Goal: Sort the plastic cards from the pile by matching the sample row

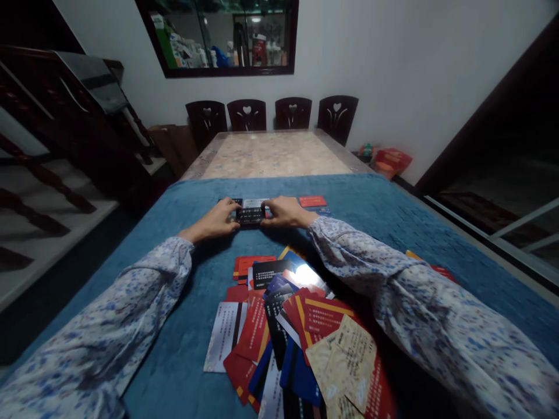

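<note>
A black card [250, 217] with pale printed lines is gripped by its two short sides between my hands. My left hand [217, 220] pinches its left edge, and my right hand [285, 212] pinches the right one. Just behind it are another black card [236, 201] and a pale card [257, 202], both partly covered. Beyond my right wrist lies a red card [312, 201], with a dark blue card [324, 211] beside it. Closer to me spreads a loose heap of cards [288, 326] in red, blue, black, white and beige, overlapping at many angles.
A blue cloth [183, 203] covers the near part of the long table [279, 152]. Several dark wooden chairs [247, 114] stand at its far end. Past my right forearm, a red and yellow card [443, 272] peeks out. A stair railing [48, 186] runs along the left.
</note>
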Tool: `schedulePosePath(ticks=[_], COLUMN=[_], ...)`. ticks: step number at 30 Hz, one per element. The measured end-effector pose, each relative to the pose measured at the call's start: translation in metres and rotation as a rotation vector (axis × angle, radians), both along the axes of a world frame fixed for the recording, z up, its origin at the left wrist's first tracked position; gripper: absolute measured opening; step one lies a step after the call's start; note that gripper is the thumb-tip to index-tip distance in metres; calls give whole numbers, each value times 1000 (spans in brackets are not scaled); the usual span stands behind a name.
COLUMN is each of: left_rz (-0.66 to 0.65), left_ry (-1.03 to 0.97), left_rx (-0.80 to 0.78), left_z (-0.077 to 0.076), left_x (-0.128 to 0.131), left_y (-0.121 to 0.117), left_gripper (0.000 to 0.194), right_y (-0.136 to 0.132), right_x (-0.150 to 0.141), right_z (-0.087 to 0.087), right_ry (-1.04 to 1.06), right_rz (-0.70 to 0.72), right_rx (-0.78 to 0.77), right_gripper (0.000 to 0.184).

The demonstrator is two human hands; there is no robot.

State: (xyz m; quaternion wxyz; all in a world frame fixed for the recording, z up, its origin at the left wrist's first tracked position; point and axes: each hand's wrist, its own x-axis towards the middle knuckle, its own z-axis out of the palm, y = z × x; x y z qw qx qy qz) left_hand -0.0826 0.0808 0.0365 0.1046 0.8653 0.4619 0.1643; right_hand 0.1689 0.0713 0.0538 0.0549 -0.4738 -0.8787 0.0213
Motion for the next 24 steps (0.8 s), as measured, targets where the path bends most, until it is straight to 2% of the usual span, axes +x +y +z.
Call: schedulePosePath(ticks=[11,24], left_rz=[75,132], left_ry=[119,244], left_rx=[-56,-20], left_z=[8,7], left_x=[-28,-54], left_y=[22,67], left_gripper=[59,55], right_y=[31,68], right_x=[-35,-70], right_z=[4,1], right_ry=[3,-30], right_rz=[20,23], right_rx=[-70,2], right_gripper=[54,51])
